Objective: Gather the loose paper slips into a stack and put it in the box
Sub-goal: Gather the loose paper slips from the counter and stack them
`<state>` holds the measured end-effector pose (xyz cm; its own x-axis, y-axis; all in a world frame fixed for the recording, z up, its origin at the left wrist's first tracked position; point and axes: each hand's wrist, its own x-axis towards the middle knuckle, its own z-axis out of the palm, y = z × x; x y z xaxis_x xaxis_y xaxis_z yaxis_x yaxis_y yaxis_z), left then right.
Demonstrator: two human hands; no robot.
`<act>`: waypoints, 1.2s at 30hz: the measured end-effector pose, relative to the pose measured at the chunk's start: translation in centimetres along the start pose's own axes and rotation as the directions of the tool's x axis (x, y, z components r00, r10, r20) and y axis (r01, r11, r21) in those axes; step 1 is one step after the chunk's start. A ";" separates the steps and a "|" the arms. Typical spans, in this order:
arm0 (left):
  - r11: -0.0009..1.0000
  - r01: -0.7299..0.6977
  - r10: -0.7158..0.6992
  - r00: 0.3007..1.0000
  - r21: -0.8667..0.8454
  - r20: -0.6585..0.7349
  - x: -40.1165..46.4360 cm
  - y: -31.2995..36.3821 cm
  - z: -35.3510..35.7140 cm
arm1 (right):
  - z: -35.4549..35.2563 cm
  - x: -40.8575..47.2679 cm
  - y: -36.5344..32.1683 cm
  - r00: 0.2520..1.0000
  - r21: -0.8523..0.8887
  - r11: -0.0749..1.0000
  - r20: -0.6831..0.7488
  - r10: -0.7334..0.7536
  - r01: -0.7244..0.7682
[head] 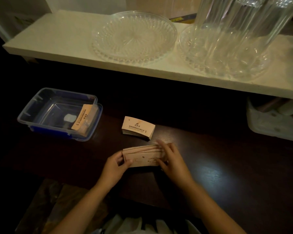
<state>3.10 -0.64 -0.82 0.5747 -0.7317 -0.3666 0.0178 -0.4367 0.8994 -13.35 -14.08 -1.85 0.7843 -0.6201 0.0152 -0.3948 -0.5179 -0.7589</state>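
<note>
A: In the head view, where are the paper slips?

B: A fanned bundle of slips (143, 156) sits low over the dark desk (227, 166), held between both hands. The left hand (116, 166) clasps the bundle's left end, thumb on the front face and fingers (120, 160) curled behind it. The right hand (172, 159) covers the right end, its fingers (161, 144) spread over the staggered top edges and its thumb against the lower right corner.

A: So both hands are closed on it?

B: Yes, each grips one end, and the bundle spans the gap between them. The slips are not squared; several upper edges show stepped one behind another.

A: Anything else made of paper?

B: A neat stack (138, 128) lies flat on the desk just beyond the hands, apart from them, printed side up. Farther left stands the clear box (41, 105) with blue trim, and one slip (82, 118) leans against its right inner wall.

A: And behind all that?

B: A white shelf (57, 41) carries a cut-glass dish (134, 36), and to its right a second dish (227, 65) with a tall ribbed glass vessel (240, 19) standing in it. A pale plastic container (274, 125) sits under the shelf at far right.
</note>
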 end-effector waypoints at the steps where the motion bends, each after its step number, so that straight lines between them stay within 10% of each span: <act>1: 1.000 0.000 0.000 1.000 0.020 0.007 0.2 -0.3 0.3 | 0.4 0.1 0.2 1.000 0.011 1.000 -0.023 0.008 -0.007; 12: 0.991 0.022 -0.053 0.972 -0.134 -0.229 1.6 -2.0 2.3 | 2.7 0.4 1.3 0.989 -0.138 0.989 -0.125 -0.076 0.058; 22: 0.930 -0.010 -0.144 0.910 -0.367 -0.388 1.2 -1.4 5.9 | 7.0 -1.5 -0.7 0.917 0.256 0.940 -0.269 0.294 -0.226; 28: 0.976 -0.056 -0.018 0.943 -0.212 -0.332 0.8 -2.5 6.1 | 6.2 -1.6 0.8 0.964 0.092 0.979 -0.177 0.198 -0.185; 36: 0.914 0.163 -0.272 0.925 -0.373 -0.263 1.2 -0.1 5.1 | 3.5 -0.9 1.4 0.987 -0.082 0.997 -0.155 -0.028 0.015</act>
<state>-0.35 -4.13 -2.57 0.7426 -0.4204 -0.5214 0.4147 -0.3228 0.8508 -12.91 -12.22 -5.15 0.7112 -0.6894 0.1374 -0.4204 -0.5738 -0.7029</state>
